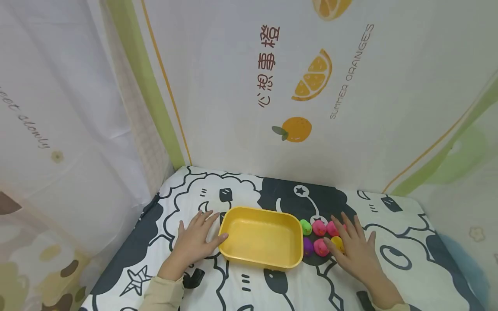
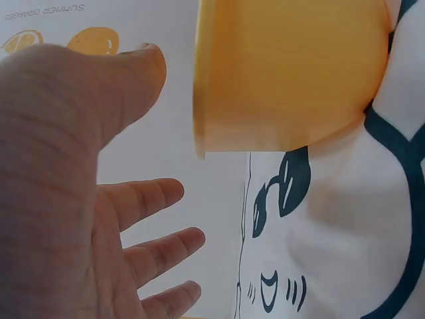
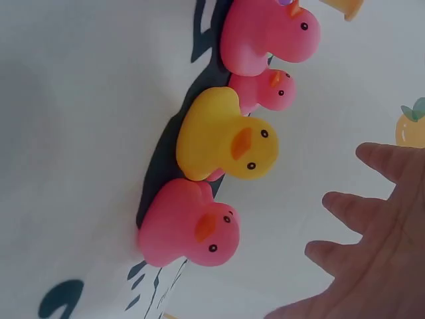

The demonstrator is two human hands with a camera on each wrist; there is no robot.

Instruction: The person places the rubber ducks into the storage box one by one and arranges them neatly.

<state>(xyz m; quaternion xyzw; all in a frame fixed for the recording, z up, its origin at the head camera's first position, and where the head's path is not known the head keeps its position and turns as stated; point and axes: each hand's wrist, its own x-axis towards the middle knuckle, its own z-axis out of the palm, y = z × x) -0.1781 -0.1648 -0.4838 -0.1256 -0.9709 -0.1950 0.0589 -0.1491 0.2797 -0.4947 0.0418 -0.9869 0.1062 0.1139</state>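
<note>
Left hand and right hand are both held wide, fingers spread, with nothing gripped by either. At the far left, a pale hanging cloth is marked with cursive lettering. Next to it, the left hand is held above a patterned tablecloth, its wrist covered by a beige sleeve. Its thumb is pointed at the left rim of a yellow tray; the rim is overlapped by the thumb in the head view, while a gap is shown between them in the left wrist view.

The tray is set upright near the middle of the tablecloth. Behind it, a back curtain is printed with oranges and lettering. Just right of the tray, small toy ducks are grouped in two rows: a green duck and a purple duck are placed nearest the tray, followed by pink ducks and a yellow duck. Some are partly covered by the right hand in the head view; in the right wrist view its fingers are seen apart from them. At the far right, the tablecloth is bordered by a green band.
</note>
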